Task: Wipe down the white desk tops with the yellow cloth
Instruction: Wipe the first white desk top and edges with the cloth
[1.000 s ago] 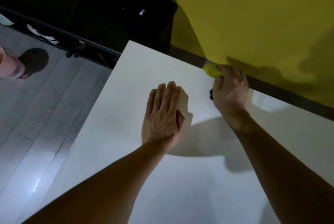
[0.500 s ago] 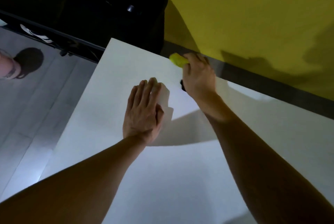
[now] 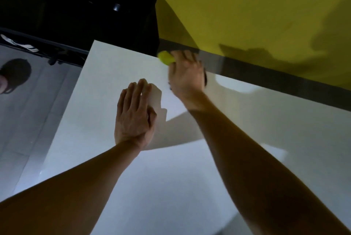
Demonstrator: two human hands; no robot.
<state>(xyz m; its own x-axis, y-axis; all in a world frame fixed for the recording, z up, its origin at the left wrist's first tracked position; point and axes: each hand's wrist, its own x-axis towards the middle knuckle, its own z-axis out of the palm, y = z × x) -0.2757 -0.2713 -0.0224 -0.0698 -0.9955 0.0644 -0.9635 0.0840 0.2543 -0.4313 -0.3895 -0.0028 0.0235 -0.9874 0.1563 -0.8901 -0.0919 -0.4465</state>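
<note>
A: Cloth first. Yellow cloth [image 3: 165, 58] sits at the far edge of the white desk top [image 3: 106, 86], bunched under the right hand [image 3: 187, 75], which grips it; only a lump shows past the fingers.

B: Left hand [image 3: 133, 117]?

A: Flat on the desk, fingers straight and together, holding nothing (looks like bracing).

B: Surroundings?

A: Yellow wall [image 3: 247, 7] just behind the cloth, a dark strip [image 3: 266, 75] between wall and desk. Grey floor [image 3: 28, 121] left.

B: Risks?

A: My guess: bunched so tight, the cloth covers little and may leave streaks. It could also snag or drop into the strip by the wall.
</note>
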